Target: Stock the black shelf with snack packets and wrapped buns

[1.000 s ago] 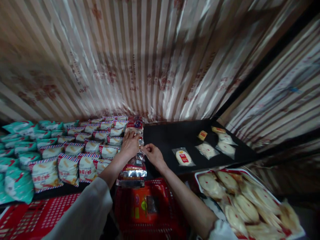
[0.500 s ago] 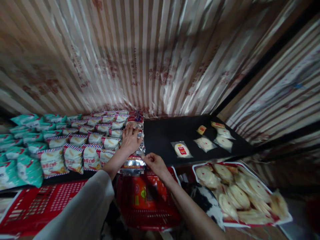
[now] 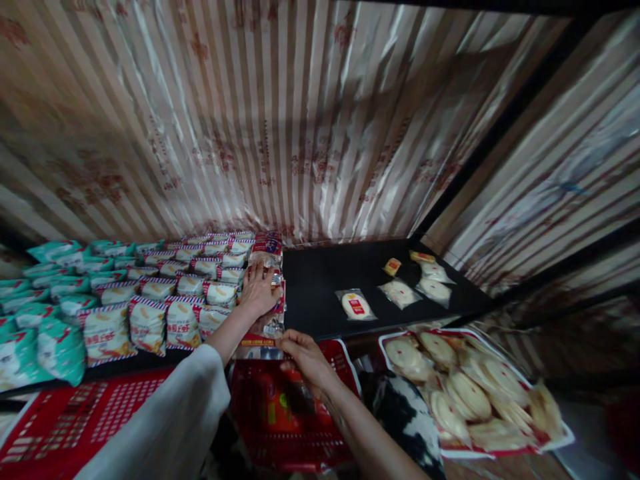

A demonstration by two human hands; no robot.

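Note:
My left hand (image 3: 259, 293) lies flat, fingers spread, on a row of shiny red and silver packets (image 3: 268, 248) on the black shelf. My right hand (image 3: 303, 360) is closed, thumb and fingers pinching the near right corner of the front packet (image 3: 260, 345) in that row. This packet reaches over the shelf's front edge. Left of the row stand several white snack bags (image 3: 147, 323) with striped red and blue tops. Farther left are several turquoise bags (image 3: 63, 347).
Below my hands sits a red basket (image 3: 250, 427) with orange packages inside. Another red basket (image 3: 100, 407) is at left. A white-rimmed tray (image 3: 543, 400) of bagged flat breads stands at right. A few wrapped breads (image 3: 356, 304) lie on the black shelf (image 3: 320, 280) before a striped sheet.
The view has shifted slightly. My right hand has come down and now pinches the front packet's corner with more of its fingers. The left hand still presses flat on the packets.

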